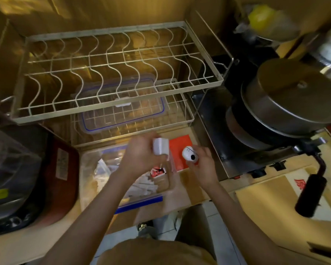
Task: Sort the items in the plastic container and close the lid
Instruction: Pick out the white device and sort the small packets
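The head view looks down at a person mid-sort: the left hand [141, 155] grips a small white box [161, 149] and the right hand [201, 163] holds a rounded white gadget with a dark spot [189, 153], both raised above an orange-red card [180, 150] on the desk [256, 190]. The clear plastic container [92, 169] sits open just below the hands, holding white packets, plastic bags and a red-and-white piece. Its blue-edged lid [122, 108] lies apart on the lower wire rack [187, 115], so sorting seems unfinished and closing remains.
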Available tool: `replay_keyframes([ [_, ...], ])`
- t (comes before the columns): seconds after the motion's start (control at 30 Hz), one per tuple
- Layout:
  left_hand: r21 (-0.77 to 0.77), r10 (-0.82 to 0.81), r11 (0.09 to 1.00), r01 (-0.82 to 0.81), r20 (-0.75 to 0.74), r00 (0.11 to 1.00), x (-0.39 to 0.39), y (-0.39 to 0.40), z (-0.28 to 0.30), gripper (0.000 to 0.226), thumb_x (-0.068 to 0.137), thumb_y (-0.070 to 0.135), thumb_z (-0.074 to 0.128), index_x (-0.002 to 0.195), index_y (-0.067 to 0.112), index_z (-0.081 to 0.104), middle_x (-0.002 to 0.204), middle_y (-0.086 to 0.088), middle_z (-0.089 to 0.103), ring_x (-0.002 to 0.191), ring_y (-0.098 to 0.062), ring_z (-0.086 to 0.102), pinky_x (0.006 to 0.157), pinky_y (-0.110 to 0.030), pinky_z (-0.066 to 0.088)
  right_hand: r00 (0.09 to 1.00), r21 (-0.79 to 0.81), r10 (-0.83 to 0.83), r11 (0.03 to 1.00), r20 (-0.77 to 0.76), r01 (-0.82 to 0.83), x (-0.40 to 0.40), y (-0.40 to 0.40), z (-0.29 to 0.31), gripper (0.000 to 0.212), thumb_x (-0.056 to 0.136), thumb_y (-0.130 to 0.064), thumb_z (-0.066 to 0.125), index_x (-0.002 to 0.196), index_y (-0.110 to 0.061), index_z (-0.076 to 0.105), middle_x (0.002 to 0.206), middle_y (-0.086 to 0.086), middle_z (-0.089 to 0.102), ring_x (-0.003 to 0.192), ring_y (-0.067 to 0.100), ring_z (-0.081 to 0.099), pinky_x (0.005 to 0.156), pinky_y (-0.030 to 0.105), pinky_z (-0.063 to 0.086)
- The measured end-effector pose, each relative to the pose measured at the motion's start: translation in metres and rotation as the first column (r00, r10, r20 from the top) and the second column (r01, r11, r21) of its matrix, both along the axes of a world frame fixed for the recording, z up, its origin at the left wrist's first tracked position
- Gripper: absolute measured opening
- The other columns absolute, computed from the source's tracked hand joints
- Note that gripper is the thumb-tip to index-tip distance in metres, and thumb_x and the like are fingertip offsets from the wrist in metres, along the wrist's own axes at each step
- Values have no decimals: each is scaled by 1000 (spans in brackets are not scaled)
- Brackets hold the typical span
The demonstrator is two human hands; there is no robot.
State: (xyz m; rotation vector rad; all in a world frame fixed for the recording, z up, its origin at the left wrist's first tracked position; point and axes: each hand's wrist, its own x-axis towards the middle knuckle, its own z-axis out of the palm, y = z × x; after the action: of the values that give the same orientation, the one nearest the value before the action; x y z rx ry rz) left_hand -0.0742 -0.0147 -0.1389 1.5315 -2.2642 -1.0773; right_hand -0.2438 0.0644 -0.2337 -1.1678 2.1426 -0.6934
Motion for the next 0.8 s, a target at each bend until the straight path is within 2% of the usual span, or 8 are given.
replay_keyframes([
  [0.1,-50,-102,993,103,16,995,-47,-13,-11,45,68,22,73,109,15,58,97,-8,67,84,-21,60,61,-23,38,995,9,91,996,-45,-91,-3,4,-8,49,83,2,59,129,-10,50,131,13,44,120,29,48,105,28,35],
  [0.2,-117,-210,965,235,193,958,-84,-28,-30,41,69,20,70,108,12,56,100,-17,66,88,-34,63,59,-31,40,990,26,130,991,-53,-129,-7,9,-11,49,84,1,55,130,-13,49,133,11,41,122,28,46,106,32,39],
  [0.3,-120,-332,916,383,307,892,-103,-39,-49,37,71,17,70,106,11,57,109,-19,60,92,-36,63,71,-37,52,990,37,129,991,-51,-127,-9,10,-12,52,83,1,52,132,-16,47,135,10,40,122,28,47,105,37,41],
  [0.4,-102,-403,875,474,391,828,-108,-43,-66,37,76,14,69,110,11,56,116,-18,51,96,-37,62,77,-42,53,991,8,132,991,-15,-132,-10,9,-13,50,84,-2,54,132,-15,47,133,7,45,119,25,51,102,36,43],
  [0.53,-30,-468,860,510,356,809,-108,-49,-76,39,76,13,69,113,14,57,116,-16,47,100,-32,59,84,-39,52,990,-26,135,991,31,-135,-14,11,-14,48,82,-4,58,128,-15,48,128,6,48,114,23,55,99,33,45],
  [0.63,35,-511,850,525,290,809,-106,-51,-76,42,78,17,64,119,16,58,116,-17,49,111,-27,52,92,-33,45,987,-37,148,989,56,-146,-18,11,-12,54,79,2,57,130,-15,47,130,6,45,115,22,53,100,26,42],
  [0.7,72,-521,850,522,271,810,-105,-51,-75,42,82,15,58,124,17,56,120,-17,48,118,-25,45,96,-30,37,986,-35,153,988,60,-151,-18,10,-11,55,81,2,57,132,-17,46,132,5,43,118,20,51,103,29,42],
  [0.8,76,-530,844,530,260,807,-103,-49,-76,41,82,9,57,122,17,58,123,-15,45,117,-27,47,99,-30,36,984,13,177,984,-5,-177,-17,9,-12,56,86,-3,56,136,-24,43,137,3,40,124,19,43,107,35,41],
])
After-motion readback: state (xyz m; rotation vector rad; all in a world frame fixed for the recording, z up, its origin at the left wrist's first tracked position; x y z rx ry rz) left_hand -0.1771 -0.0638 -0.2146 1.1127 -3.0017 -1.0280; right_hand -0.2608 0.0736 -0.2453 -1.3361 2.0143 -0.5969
